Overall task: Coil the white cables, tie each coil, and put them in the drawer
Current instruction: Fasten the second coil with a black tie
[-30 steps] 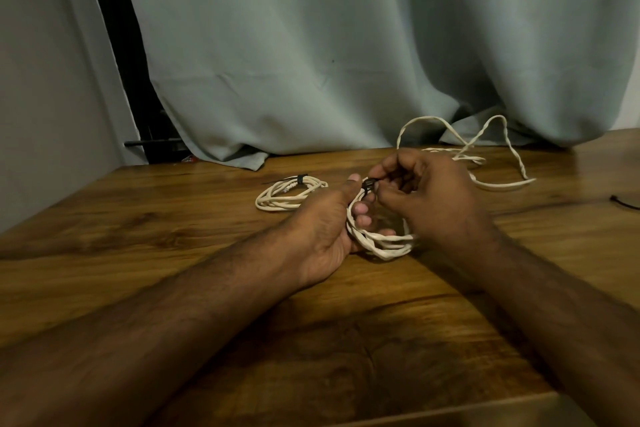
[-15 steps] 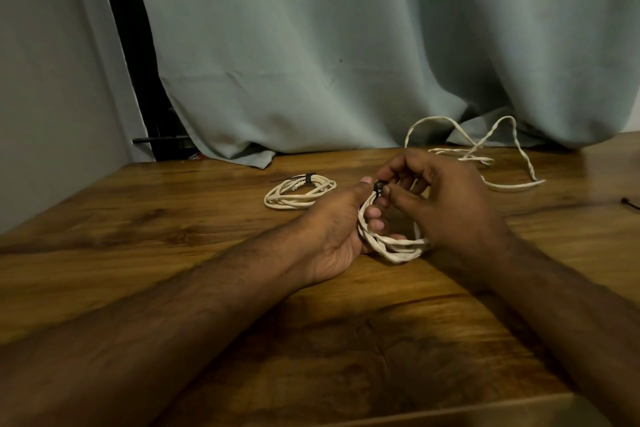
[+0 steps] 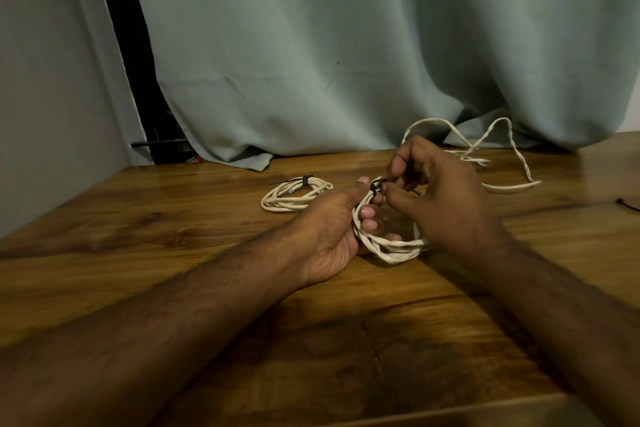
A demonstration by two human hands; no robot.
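A white cable coil (image 3: 391, 248) lies between my hands at the middle of the wooden table (image 3: 173, 253). My left hand (image 3: 332, 229) grips its left side, fingers curled through the loop. My right hand (image 3: 440, 198) pinches a black tie (image 3: 375, 185) wrapped at the top of that coil. A second white coil (image 3: 294, 196), bound with a black tie, rests on the table to the left. A loose, uncoiled white cable (image 3: 498, 163) sprawls behind my right hand near the curtain. No drawer is in view.
A pale green curtain (image 3: 346, 62) hangs along the back edge of the table. A grey wall (image 3: 52, 80) stands at the left. A small black tie end (image 3: 628, 204) shows at the right edge. The table's near edge runs along the bottom right.
My right hand has lifted slightly and pulled at the black tie on the coil. The left hand keeps its grip. The view shifted a little.
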